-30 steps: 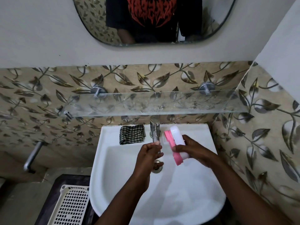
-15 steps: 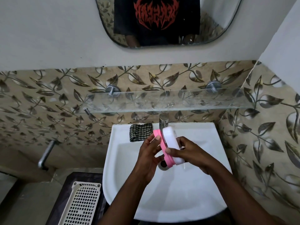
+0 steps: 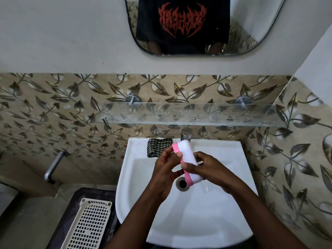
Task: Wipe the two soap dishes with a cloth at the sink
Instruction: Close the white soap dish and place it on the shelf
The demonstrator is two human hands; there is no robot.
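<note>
Over the white sink [image 3: 224, 159] I hold two soap dishes stacked on edge: a white soap dish [image 3: 187, 156] and a pink soap dish [image 3: 177, 149] pressed against its left side. My right hand [image 3: 208, 169] grips the pair from the right, thumb across the pink rim. Fingers of my left hand [image 3: 164, 169] pinch the pink dish's upper edge. A dark checked cloth [image 3: 158, 145] lies folded on the sink's back ledge, left of the tap [image 3: 186, 133], untouched by either hand.
The drain [image 3: 182, 184] sits just below the dishes. A glass shelf [image 3: 179, 115] juts out above the tap, with a mirror [image 3: 197, 24] higher up. A cream perforated basket [image 3: 88, 227] stands on the floor at left, beside a wall spout [image 3: 53, 166]. Tiled wall closes the right side.
My left hand left the tap area and took hold of the pink dish's edge. Both dishes rose slightly and now sit between both hands; my view shifted left.
</note>
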